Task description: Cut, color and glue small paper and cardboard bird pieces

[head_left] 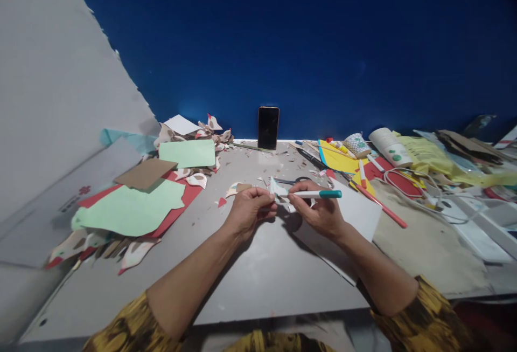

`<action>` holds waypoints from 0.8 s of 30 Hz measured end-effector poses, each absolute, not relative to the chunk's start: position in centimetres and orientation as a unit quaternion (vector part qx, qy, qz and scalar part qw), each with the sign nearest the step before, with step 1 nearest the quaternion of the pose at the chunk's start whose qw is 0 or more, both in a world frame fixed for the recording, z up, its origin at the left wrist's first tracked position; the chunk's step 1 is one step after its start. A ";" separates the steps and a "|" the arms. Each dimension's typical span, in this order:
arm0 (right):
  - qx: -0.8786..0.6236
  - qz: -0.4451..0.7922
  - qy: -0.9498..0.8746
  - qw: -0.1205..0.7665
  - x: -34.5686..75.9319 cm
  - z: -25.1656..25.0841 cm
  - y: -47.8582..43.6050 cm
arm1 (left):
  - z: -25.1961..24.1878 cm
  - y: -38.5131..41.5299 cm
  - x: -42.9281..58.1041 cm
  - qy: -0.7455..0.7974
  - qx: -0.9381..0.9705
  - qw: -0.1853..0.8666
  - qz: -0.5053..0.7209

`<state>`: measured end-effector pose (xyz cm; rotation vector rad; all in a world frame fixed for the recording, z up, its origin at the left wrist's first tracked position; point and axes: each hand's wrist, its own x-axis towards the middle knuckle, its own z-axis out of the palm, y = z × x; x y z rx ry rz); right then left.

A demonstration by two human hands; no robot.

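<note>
In the middle of the frame, the left hand (252, 209) has a narrow, pinched grip on a small pale piece (278, 187), while the right hand (319, 212) has its grip closed around a white marker (330, 194) with a teal end, its other end at the piece. Dark-handled scissors (302, 180) lie just beyond the right hand, partly hidden by it, and a white sheet (365, 212) lies under the right forearm. Small scraps litter the worktop (242, 287) up to the phone (269, 128) standing at upper centre. On the left of the frame, a green cutout (133, 212) overlaps a red sheet (191, 194), near a brown card (146, 173). The right side is crowded with yellow paper (339, 157), a plain cup (390, 147) on its side and a looped white cable (428, 174).
</note>
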<state>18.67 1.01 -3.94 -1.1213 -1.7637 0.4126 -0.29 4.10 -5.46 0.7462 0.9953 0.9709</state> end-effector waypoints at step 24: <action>-0.456 0.163 -0.717 0.501 18.7 -3.8 1.0 | -5.6 4.1 -0.4 0.441 0.338 0.702 0.446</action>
